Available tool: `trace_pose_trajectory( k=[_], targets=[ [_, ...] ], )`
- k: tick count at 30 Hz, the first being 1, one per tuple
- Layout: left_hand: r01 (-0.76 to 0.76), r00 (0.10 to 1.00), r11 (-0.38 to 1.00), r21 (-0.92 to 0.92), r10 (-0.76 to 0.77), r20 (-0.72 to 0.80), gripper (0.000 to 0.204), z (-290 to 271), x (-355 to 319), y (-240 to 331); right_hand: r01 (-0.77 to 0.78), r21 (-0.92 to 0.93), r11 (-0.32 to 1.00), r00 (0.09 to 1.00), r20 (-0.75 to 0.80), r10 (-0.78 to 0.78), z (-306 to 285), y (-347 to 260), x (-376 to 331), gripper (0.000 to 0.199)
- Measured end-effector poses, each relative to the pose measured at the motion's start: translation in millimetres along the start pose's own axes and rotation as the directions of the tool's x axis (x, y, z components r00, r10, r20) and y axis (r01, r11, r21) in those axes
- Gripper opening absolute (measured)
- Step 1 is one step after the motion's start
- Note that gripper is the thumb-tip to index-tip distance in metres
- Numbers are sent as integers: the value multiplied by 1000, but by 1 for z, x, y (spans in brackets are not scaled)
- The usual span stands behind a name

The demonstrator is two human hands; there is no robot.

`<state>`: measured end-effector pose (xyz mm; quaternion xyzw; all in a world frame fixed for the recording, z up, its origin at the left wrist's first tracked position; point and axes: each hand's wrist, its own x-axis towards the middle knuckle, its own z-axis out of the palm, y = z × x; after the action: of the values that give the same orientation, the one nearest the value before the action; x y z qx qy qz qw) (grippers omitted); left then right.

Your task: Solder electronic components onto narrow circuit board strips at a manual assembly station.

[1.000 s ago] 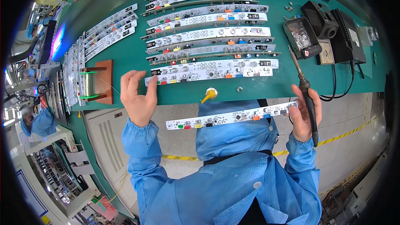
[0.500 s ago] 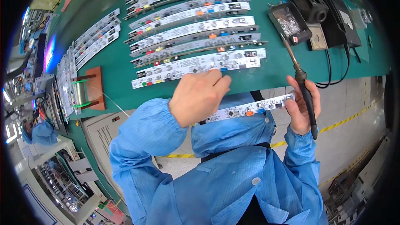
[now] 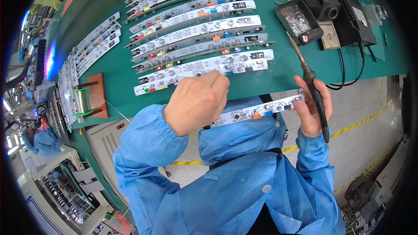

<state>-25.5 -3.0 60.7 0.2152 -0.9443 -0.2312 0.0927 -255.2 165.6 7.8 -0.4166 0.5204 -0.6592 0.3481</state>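
Two bare hands work at the near edge of a green bench (image 3: 261, 78). The left hand (image 3: 197, 101), fingers curled tight together into a loose fist, covers the left end of a long white curved circuit board (image 3: 254, 112); whether its fingertips pinch the board I cannot tell. The right hand (image 3: 310, 109) holds the board's right end, at about 3 o'clock from the left hand, and its fingers wrap a black-handled soldering iron (image 3: 314, 95) whose tip points up toward 11 o'clock. That tip lies near a black tray of silvery solder scraps (image 3: 297, 19) bearing a small red label on its near corner. At 12 o'clock from the hands, a fan of similar white boards (image 3: 196, 30) with red, yellow, orange and blue parts lies on the bench. At 9 o'clock a solder spool stands on a wooden holder (image 3: 89, 100).
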Motion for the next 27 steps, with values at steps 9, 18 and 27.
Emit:
trace_pose_trajectory(
  k=[9,18,27],
  targets=[
    [306,786,832,-463,-495,-370,13,-48,-62,-12,162,-127,979,987,-2,-163,-10,-2,17,43],
    [462,600,809,-363,-587,-544,15,9,-123,-46,353,-398,847,933,217,-287,23,-5,42,31],
    [347,466,741,-575,-668,-580,19,25,-138,-41,626,-491,605,772,282,-570,30,12,44,36]
  ],
)
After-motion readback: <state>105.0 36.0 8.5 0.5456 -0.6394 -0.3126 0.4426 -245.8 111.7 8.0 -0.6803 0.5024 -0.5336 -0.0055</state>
